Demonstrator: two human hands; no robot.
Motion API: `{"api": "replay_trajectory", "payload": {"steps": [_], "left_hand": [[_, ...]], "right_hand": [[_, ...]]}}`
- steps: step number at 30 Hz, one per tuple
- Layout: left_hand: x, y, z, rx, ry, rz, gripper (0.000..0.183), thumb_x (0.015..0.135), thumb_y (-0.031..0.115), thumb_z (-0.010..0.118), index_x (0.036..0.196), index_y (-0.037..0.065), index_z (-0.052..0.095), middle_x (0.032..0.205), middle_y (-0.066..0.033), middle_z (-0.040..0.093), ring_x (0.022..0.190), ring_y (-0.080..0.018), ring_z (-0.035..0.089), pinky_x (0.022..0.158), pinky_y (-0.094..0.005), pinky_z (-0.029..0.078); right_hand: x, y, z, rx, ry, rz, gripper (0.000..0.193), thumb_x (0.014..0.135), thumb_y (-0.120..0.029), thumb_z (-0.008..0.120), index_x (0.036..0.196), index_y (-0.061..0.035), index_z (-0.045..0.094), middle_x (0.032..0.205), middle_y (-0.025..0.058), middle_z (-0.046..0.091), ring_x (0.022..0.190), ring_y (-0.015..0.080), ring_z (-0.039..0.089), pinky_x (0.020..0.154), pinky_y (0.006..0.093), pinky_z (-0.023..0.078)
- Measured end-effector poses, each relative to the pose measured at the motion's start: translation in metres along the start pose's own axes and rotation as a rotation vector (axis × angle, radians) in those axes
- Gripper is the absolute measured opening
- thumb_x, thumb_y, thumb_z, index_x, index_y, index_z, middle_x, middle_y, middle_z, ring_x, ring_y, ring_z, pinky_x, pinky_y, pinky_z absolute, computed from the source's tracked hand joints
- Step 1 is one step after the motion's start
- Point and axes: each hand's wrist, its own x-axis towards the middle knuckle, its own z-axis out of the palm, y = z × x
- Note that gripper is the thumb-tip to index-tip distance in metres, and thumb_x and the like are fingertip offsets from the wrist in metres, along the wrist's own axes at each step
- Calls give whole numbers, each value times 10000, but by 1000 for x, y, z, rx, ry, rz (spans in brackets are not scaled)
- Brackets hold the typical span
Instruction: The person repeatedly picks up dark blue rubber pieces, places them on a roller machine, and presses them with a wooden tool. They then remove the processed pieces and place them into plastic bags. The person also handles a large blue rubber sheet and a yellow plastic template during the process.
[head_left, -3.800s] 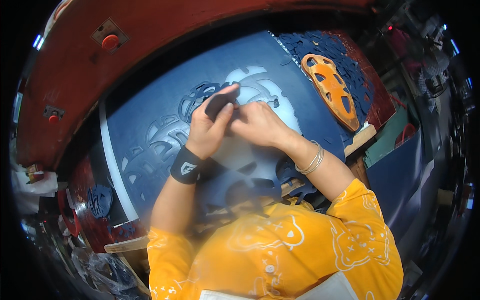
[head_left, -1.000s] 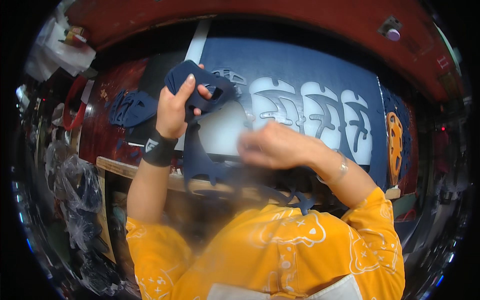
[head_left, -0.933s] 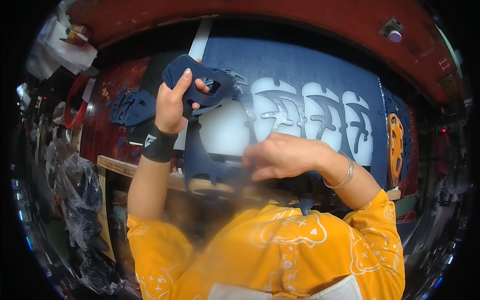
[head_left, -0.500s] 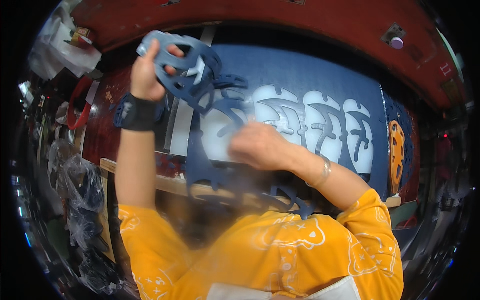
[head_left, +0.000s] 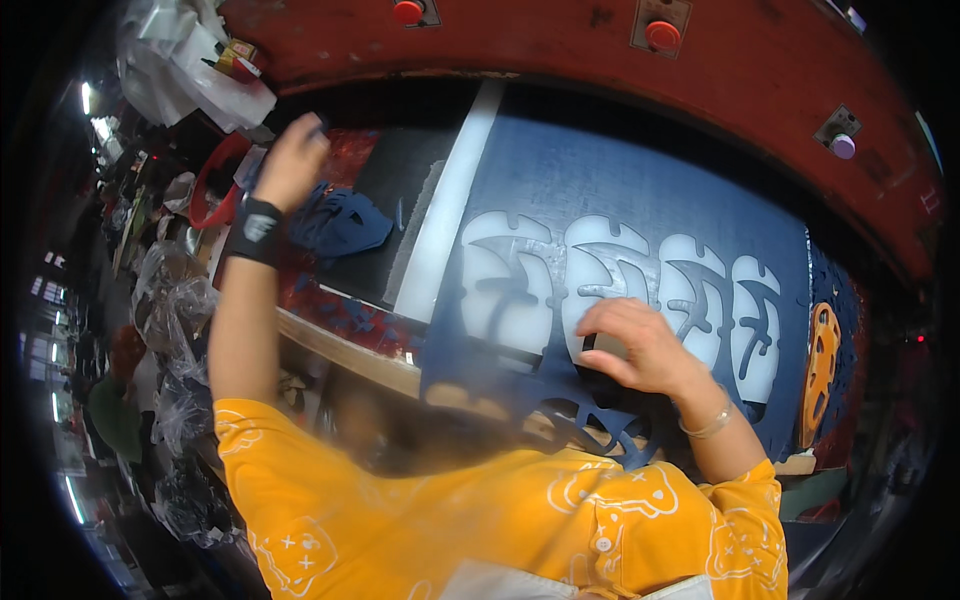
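Note:
My left hand (head_left: 292, 165), with a black wristband, is held out at the far left, fingers curled. A dark bit shows at its fingertips, but what it grips is mostly hidden. Below it lies a pile of blue cut pieces (head_left: 345, 222). My right hand (head_left: 640, 345) hovers with thumb and fingers apart and nothing between them. It is over a dark blue sheet (head_left: 640, 160), near the second of several shoe-upper-shaped cut-outs showing white underneath. Torn strips of blue offcut (head_left: 600, 425) hang over the front edge.
An orange cutting die (head_left: 822, 365) stands at the right, beside blue scraps. A red machine beam (head_left: 540, 40) with push buttons spans the back. At the left are a red hoop-like rim (head_left: 208, 190) and clear plastic bags (head_left: 175, 350). A wooden edge (head_left: 350, 358) runs along the front.
My left hand has swung left from above the sheet, and the stack of blue pieces it held no longer shows clearly. My right hand has moved right and opened. The view has shifted left.

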Motion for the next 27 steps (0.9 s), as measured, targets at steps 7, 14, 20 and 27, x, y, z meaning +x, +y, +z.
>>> {"api": "replay_trajectory", "payload": {"steps": [7, 14, 20, 27], "left_hand": [[-56, 13, 91, 922, -371, -95, 720, 894, 425, 575, 1497, 159, 285, 1454, -179, 413, 1391, -402, 284, 1086, -681, 151], [-49, 114, 187, 104, -248, 495, 652, 904, 469, 555, 1471, 211, 362, 1489, -156, 372, 1422, -335, 259, 1133, -590, 127], [-132, 115, 187, 327, -341, 511, 738, 797, 352, 633, 1471, 196, 377, 1542, -164, 286, 1439, -343, 224, 1114, -616, 108], [-155, 109, 174, 405, -382, 468, 664, 890, 368, 544, 1501, 231, 323, 1582, -84, 229, 1468, -297, 161, 1135, -591, 56]], "right_hand": [[-93, 33, -90, -490, 262, 597, 442, 796, -212, 707, 1196, -70, 587, 1252, 166, 552, 1201, 345, 491, 998, 436, 372], [-157, 72, -59, -950, 321, 763, 671, 864, -498, 600, 1425, -181, 413, 1464, 164, 381, 1380, 372, 281, 1104, 555, 195], [-183, -20, -28, -692, 234, 945, 665, 868, -471, 593, 1414, -130, 425, 1496, 200, 316, 1397, 437, 226, 1121, 605, 143], [-298, -22, -114, -611, 701, 932, 735, 757, -306, 736, 1390, -93, 432, 1415, 206, 401, 1330, 358, 365, 1099, 459, 309]]}}
